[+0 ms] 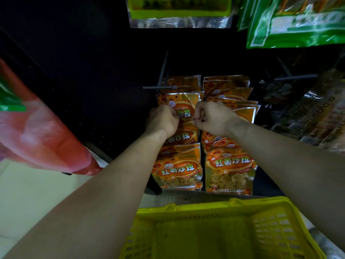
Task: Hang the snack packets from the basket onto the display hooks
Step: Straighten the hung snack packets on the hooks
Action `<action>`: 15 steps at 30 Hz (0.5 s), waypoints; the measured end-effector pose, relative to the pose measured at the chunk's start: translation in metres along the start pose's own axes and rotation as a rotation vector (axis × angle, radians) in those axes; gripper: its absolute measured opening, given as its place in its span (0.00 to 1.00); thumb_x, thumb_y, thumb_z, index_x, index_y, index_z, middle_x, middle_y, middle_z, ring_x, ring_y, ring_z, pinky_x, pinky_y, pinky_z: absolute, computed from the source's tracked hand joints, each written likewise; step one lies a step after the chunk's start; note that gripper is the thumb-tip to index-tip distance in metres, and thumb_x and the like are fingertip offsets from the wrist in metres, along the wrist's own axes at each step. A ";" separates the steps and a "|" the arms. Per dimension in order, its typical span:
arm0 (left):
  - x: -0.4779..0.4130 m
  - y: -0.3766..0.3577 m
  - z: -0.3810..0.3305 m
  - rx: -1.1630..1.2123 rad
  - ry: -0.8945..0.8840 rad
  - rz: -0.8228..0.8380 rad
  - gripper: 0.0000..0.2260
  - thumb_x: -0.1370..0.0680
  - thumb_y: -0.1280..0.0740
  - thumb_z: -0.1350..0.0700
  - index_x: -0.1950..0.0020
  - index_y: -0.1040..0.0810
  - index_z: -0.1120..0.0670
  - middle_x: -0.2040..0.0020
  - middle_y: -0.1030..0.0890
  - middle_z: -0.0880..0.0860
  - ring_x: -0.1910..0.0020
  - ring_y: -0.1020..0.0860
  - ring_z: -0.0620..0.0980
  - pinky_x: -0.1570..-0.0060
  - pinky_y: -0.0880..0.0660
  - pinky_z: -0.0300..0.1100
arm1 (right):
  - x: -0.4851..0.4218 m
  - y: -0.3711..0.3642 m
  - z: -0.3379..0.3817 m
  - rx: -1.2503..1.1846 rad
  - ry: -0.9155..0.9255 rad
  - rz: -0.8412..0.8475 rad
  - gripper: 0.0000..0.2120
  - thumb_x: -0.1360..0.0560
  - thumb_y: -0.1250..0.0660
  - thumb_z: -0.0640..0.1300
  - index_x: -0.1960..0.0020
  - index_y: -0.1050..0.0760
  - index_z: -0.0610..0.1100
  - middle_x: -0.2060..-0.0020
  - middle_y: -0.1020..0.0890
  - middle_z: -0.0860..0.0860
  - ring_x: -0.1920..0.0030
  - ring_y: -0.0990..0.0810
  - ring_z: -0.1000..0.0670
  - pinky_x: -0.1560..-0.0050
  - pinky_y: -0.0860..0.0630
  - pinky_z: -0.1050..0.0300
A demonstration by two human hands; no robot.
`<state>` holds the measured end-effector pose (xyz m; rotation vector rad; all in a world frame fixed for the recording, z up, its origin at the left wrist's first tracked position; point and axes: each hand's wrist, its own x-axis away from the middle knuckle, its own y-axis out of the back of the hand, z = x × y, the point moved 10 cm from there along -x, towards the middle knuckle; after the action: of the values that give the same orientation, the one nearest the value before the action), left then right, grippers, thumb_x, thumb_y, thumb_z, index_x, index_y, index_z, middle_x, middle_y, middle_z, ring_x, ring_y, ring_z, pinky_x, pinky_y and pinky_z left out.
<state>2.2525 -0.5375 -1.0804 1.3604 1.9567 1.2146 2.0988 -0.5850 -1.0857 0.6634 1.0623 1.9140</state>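
Note:
Two columns of orange snack packets [229, 169] hang on the dark display wall in front of me. My left hand [162, 120] and my right hand [211, 118] both have curled fingers pinching one orange snack packet [183, 107] in the left column, one hand at each side of it. A black display hook [156, 87] juts out just above that packet. The yellow basket [280, 217] sits below my arms, and I see no packets inside it.
Green packets [298, 21] hang at the top right and a yellow-green one [179, 8] at top centre. Dark packets [306, 113] hang to the right under another hook [296, 77]. A red bag [43, 135] hangs close on the left. Pale floor lies at lower left.

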 end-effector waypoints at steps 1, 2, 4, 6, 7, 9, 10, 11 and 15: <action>0.002 0.001 0.000 0.012 -0.005 -0.005 0.09 0.19 0.34 0.51 0.41 0.18 0.48 0.44 0.18 0.52 0.44 0.20 0.54 0.53 0.27 0.42 | 0.001 0.001 0.000 0.005 -0.001 0.000 0.08 0.27 0.29 0.51 0.57 0.28 0.54 0.59 0.19 0.54 0.56 0.20 0.51 0.53 0.20 0.49; 0.003 0.001 0.000 0.026 -0.009 -0.009 0.11 0.19 0.35 0.50 0.38 0.19 0.47 0.42 0.18 0.52 0.43 0.20 0.54 0.52 0.27 0.42 | 0.001 0.002 0.001 0.016 -0.002 0.000 0.08 0.27 0.29 0.51 0.55 0.28 0.54 0.58 0.19 0.53 0.56 0.20 0.50 0.53 0.20 0.48; 0.004 0.001 0.001 0.048 -0.019 -0.014 0.14 0.18 0.37 0.50 0.32 0.23 0.45 0.37 0.21 0.53 0.39 0.22 0.55 0.50 0.27 0.43 | 0.001 0.005 0.002 0.033 -0.004 -0.012 0.10 0.27 0.29 0.52 0.49 0.28 0.54 0.54 0.19 0.53 0.54 0.20 0.49 0.52 0.20 0.49; 0.003 0.000 0.000 0.061 -0.034 -0.018 0.16 0.18 0.38 0.50 0.30 0.26 0.44 0.35 0.22 0.53 0.37 0.24 0.56 0.50 0.29 0.43 | 0.001 0.009 0.003 0.034 -0.004 -0.054 0.15 0.27 0.30 0.51 0.42 0.26 0.52 0.49 0.20 0.52 0.50 0.21 0.49 0.49 0.21 0.50; 0.002 0.001 -0.001 0.067 -0.043 -0.023 0.16 0.18 0.38 0.51 0.29 0.26 0.43 0.35 0.23 0.53 0.37 0.24 0.56 0.51 0.30 0.43 | 0.000 0.012 0.002 0.038 -0.003 -0.081 0.16 0.26 0.31 0.50 0.39 0.26 0.51 0.45 0.21 0.50 0.46 0.21 0.48 0.47 0.22 0.50; 0.000 0.002 -0.004 0.071 -0.060 -0.038 0.16 0.18 0.37 0.51 0.31 0.26 0.43 0.38 0.21 0.53 0.39 0.22 0.56 0.53 0.30 0.42 | -0.002 0.015 0.000 0.071 -0.011 -0.126 0.19 0.23 0.34 0.48 0.33 0.28 0.49 0.37 0.24 0.47 0.37 0.25 0.44 0.41 0.25 0.49; -0.002 0.002 -0.007 0.072 -0.070 -0.049 0.15 0.19 0.36 0.51 0.32 0.25 0.44 0.39 0.21 0.53 0.41 0.22 0.56 0.54 0.30 0.43 | -0.005 0.016 -0.002 0.102 -0.022 -0.139 0.21 0.23 0.35 0.48 0.30 0.29 0.49 0.33 0.26 0.46 0.34 0.28 0.43 0.38 0.27 0.48; -0.004 0.002 -0.010 0.075 -0.077 -0.060 0.14 0.19 0.35 0.52 0.33 0.24 0.45 0.40 0.20 0.52 0.41 0.21 0.56 0.53 0.29 0.43 | -0.008 0.018 -0.004 0.139 -0.032 -0.154 0.23 0.22 0.35 0.48 0.28 0.32 0.48 0.31 0.29 0.46 0.31 0.31 0.41 0.36 0.29 0.46; -0.020 -0.004 -0.024 0.060 -0.107 -0.057 0.23 0.20 0.34 0.55 0.25 0.32 0.45 0.28 0.29 0.51 0.30 0.30 0.56 0.35 0.28 0.53 | -0.026 0.020 -0.008 0.205 -0.058 -0.163 0.31 0.23 0.34 0.47 0.23 0.39 0.49 0.26 0.34 0.46 0.28 0.36 0.39 0.32 0.32 0.45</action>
<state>2.2400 -0.5659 -1.0742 1.3603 1.9578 1.0433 2.0982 -0.6167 -1.0737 0.7179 1.2476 1.6517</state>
